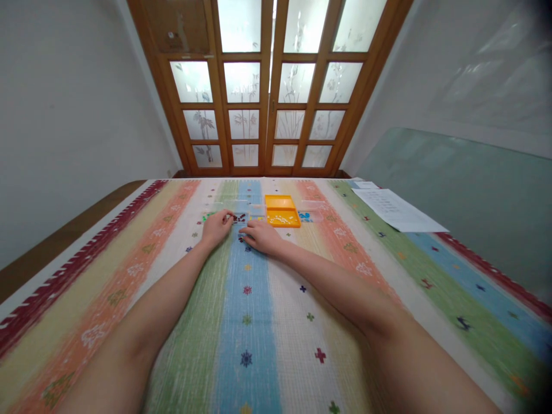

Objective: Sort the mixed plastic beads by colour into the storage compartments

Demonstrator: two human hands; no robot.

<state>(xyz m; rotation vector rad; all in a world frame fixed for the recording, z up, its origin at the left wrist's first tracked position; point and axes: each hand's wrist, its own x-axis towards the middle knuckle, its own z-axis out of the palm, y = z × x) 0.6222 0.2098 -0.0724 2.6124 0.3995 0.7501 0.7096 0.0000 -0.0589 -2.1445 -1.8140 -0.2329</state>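
Both hands are at the far middle of the table, close together. My left hand (218, 226) is beside several small dark red pieces (240, 218), its fingers bent together near them; anything between the fingertips is too small to tell. Just to the right, my right hand (260, 236) is low over the blue stripe, its fingertips near another small dark piece (241, 240); whether it grips anything cannot be made out. Behind my right hand lies an open orange box (282, 211) with small white pieces in its near half. Blue pieces (305, 216) are right of the box, green ones (207, 217) left of my left hand.
Clear plastic containers (313, 205) stand beside the orange box. A striped tablecloth (246, 310) covers the table. White printed sheets (390, 209) lie at the far right, near a pale green panel (457, 190). Wooden doors with glass panes (265, 57) are beyond the table.
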